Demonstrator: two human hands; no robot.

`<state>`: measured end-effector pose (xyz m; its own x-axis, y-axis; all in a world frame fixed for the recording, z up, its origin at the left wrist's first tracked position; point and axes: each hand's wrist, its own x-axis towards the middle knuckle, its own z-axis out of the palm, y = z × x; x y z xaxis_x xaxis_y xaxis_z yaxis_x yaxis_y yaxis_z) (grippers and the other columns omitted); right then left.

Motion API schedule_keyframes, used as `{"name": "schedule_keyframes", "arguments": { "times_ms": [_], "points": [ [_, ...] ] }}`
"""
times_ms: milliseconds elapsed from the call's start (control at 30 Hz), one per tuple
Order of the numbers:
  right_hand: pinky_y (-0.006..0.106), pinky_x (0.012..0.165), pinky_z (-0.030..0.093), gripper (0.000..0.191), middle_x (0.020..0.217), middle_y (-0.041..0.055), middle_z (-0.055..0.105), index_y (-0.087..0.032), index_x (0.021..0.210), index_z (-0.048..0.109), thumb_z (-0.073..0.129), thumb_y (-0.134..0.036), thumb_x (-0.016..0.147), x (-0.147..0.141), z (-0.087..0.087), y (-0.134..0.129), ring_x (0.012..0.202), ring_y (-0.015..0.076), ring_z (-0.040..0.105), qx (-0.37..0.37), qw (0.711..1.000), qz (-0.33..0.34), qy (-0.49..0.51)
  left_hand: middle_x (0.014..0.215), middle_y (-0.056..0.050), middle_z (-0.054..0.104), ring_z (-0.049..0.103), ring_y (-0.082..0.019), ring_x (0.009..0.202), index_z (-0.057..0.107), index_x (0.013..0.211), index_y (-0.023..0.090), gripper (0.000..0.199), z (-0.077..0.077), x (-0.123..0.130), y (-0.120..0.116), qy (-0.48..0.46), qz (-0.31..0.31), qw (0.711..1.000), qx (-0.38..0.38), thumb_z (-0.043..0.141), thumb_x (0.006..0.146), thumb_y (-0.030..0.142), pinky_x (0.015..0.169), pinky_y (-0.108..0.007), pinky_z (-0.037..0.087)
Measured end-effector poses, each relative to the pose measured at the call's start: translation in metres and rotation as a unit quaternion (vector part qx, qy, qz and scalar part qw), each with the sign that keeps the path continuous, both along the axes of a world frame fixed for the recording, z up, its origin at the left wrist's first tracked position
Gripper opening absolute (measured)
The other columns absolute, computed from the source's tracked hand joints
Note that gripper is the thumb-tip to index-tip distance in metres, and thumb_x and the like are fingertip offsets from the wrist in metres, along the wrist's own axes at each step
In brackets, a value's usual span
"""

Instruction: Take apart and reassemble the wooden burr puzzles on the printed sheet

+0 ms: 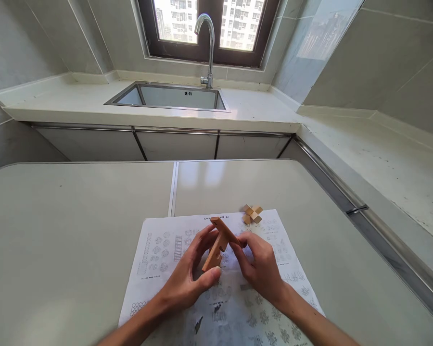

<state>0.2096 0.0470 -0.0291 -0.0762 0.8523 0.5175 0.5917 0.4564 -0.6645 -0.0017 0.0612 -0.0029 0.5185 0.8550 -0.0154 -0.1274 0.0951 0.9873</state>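
Above the printed paper sheet (140, 283), my left hand (189, 274) curls around a notched wooden puzzle piece (212, 257), fingertips behind it and thumb near its lower end. A second, longer wooden piece (225, 230) slants across the top of the first and touches it. My right hand (258, 262) pinches the lower right end of this second piece between thumb and fingers. Whether the two pieces are locked together, I cannot tell. At the sheet's top edge sits a small assembled wooden burr puzzle (251, 214), apart from both hands.
The sheet bears rows of puzzle diagrams and lies on a pale table (75, 230) with a seam down its middle. Beyond the table's far edge are a white counter (252, 103), a sink (166, 96) and a faucet (211, 53). Another counter (389, 163) runs along the right.
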Motion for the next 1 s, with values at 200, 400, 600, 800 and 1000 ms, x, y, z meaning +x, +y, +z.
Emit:
{"name": "schedule_keyframes", "arguments": {
  "times_ms": [200, 400, 600, 800, 1000],
  "points": [
    [0.03, 0.057, 0.05, 0.012, 0.075, 0.0015, 0.071, -0.023, 0.096, 0.064, 0.065, -0.012, 0.099, 0.002, 0.0, 0.001, 0.063, 0.0179, 0.067, 0.08, 0.996, 0.004, -0.032, 0.08, -0.003, 0.063, 0.056, -0.021, 0.071, 0.063, 0.146, 0.024, 0.046, 0.002, 0.007, -0.001, 0.082, -0.022, 0.996, 0.032, 0.05, 0.108, 0.047, 0.069, -0.032, 0.047],
    [0.03, 0.054, 0.049, 0.014, 0.073, 0.0015, 0.073, -0.024, 0.096, 0.063, 0.068, -0.011, 0.098, 0.003, 0.004, 0.001, 0.06, 0.0176, 0.066, 0.115, 0.991, -0.019, -0.059, 0.085, -0.006, 0.07, 0.053, -0.018, 0.065, 0.076, 0.129, 0.021, 0.043, 0.001, 0.01, -0.001, 0.06, -0.021, 0.997, 0.041, 0.049, 0.109, 0.047, 0.072, -0.034, 0.048],
    [0.029, 0.053, 0.046, 0.013, 0.071, 0.0008, 0.071, -0.023, 0.094, 0.063, 0.067, -0.012, 0.099, 0.0, 0.003, 0.0, 0.059, 0.0168, 0.065, 0.116, 0.99, -0.035, -0.068, 0.095, -0.01, 0.078, 0.06, -0.019, 0.067, 0.079, 0.123, 0.02, 0.041, 0.001, 0.011, -0.001, 0.056, -0.016, 0.997, 0.048, 0.05, 0.109, 0.044, 0.07, -0.032, 0.051],
    [0.03, 0.055, 0.044, 0.014, 0.069, -0.0003, 0.067, -0.023, 0.09, 0.06, 0.064, -0.014, 0.1, 0.005, 0.001, 0.002, 0.058, 0.0162, 0.063, 0.108, 0.99, -0.055, -0.078, 0.1, -0.012, 0.083, 0.071, -0.024, 0.075, 0.082, 0.111, 0.019, 0.047, 0.004, 0.008, 0.0, 0.096, -0.047, 0.992, 0.063, 0.045, 0.11, 0.047, 0.072, -0.034, 0.052],
    [0.026, 0.05, 0.04, 0.024, 0.066, -0.0033, 0.058, -0.023, 0.082, 0.052, 0.061, -0.026, 0.104, 0.012, -0.002, 0.006, 0.053, 0.0123, 0.054, 0.038, 0.994, -0.096, -0.039, 0.093, -0.01, 0.084, 0.074, -0.026, 0.088, 0.075, 0.111, 0.018, 0.039, 0.001, 0.008, -0.004, 0.1, -0.088, 0.983, 0.128, 0.043, 0.111, 0.041, 0.087, -0.038, 0.053]
  ]
}}
